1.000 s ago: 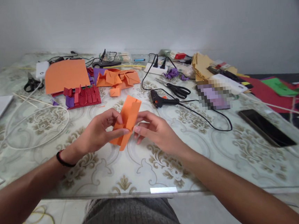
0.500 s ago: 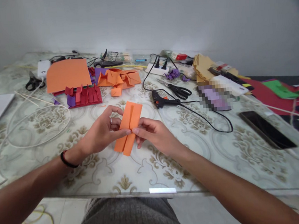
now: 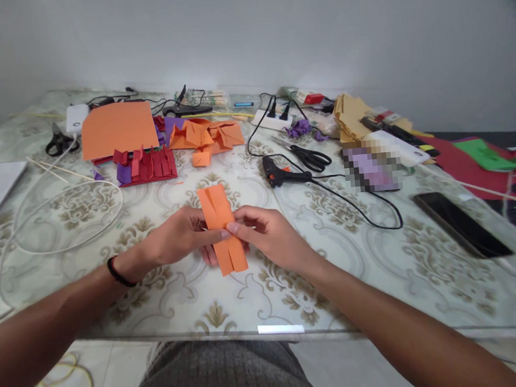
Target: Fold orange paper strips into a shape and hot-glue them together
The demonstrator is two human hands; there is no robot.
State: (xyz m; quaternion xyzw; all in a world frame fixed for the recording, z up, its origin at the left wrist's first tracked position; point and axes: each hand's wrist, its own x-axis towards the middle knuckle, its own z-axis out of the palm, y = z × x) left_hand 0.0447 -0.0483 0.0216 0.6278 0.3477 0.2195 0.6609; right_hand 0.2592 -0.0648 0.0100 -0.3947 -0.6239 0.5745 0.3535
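Between both hands is a folded strip of orange paper (image 3: 217, 206), held just above the table, with two flaps meeting along a lengthwise middle seam. My left hand (image 3: 180, 235) grips its left edge, thumb on top and fingers behind. From the other side, my right hand (image 3: 265, 232) pinches the paper near its middle, the thumb tip close to the left thumb. Some fingertips are hidden behind the paper. Beyond the hands lie folded red paper pieces (image 3: 154, 165) and folded orange paper pieces (image 3: 196, 135).
A glue gun (image 3: 283, 173) with a looping black cable and black-handled scissors (image 3: 311, 157) lie right of centre. A dark phone (image 3: 462, 224) rests at the right. An orange sheet (image 3: 119, 130) and another pair of scissors (image 3: 59, 141) are at back left, near a white cable (image 3: 71, 251).
The orange strip has turned, its far end swinging left and its near end right. My left hand has moved slightly toward me; the right hand has barely moved.
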